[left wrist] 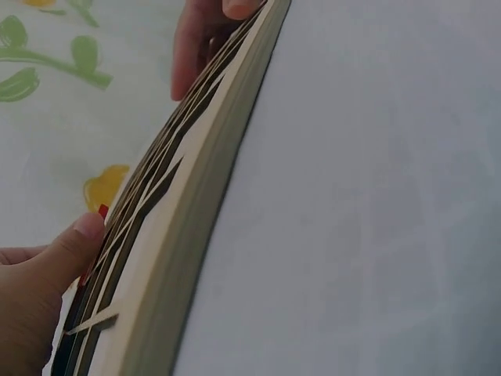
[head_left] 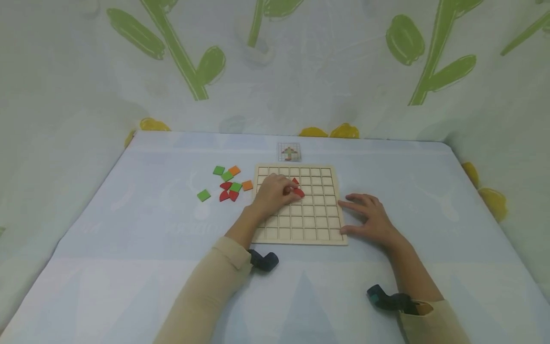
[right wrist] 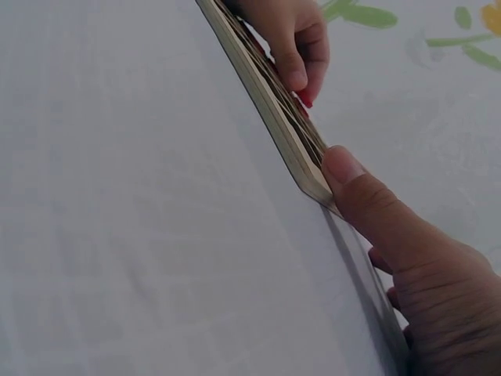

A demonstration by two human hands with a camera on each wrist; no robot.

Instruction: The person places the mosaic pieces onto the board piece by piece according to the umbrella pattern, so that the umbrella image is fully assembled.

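A wooden grid board (head_left: 318,219) lies flat on the table. Over its upper left part, my left hand (head_left: 273,193) pinches a red quarter-round tile (head_left: 298,192) between thumb and fingers, at one of the squares. Just above it on the board sits a red pointed tile (head_left: 295,181), partly hidden by the fingers. In the right wrist view a bit of red (right wrist: 304,99) shows at the left fingertips. My right hand (head_left: 370,220) is spread at the board's right side, with thumb and fingertips touching the rim.
Left of the board lie loose tiles: several green squares (head_left: 204,195), orange squares (head_left: 247,185) and red quarter-round pieces (head_left: 224,195). Behind the board is a small pattern card (head_left: 289,152) with a red and green figure. A patterned curtain (head_left: 326,71) stands behind the table.
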